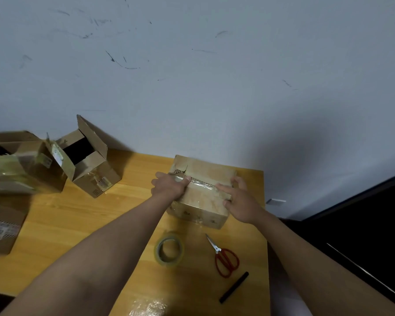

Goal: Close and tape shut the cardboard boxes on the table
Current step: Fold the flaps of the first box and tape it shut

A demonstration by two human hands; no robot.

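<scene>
Head view. Your closed cardboard box (202, 192) sits at the far right of the wooden table (62, 215), close to the wall (192, 65). A strip of clear tape (202, 181) runs across its top, over the flap seam; the cardboard near the strip's left end is torn. Your left hand (169, 187) rests on the box's left top edge, fingers curled over the edge, thumb pressing the tape's left end. Your right hand (240, 199) lies on the box's right top edge, fingers straight and spread, pressing the tape's right end down.

Nearer you on the table: a tape roll (169, 250) lying flat, red-handled scissors (225, 256) just right of it, blades closed, and a black marker (234, 287) near the right edge.

Far left: an open box (89, 163), flaps up, a tape-wrapped box (25, 169) touching it, and a labelled box (2, 226) at the frame's edge.
</scene>
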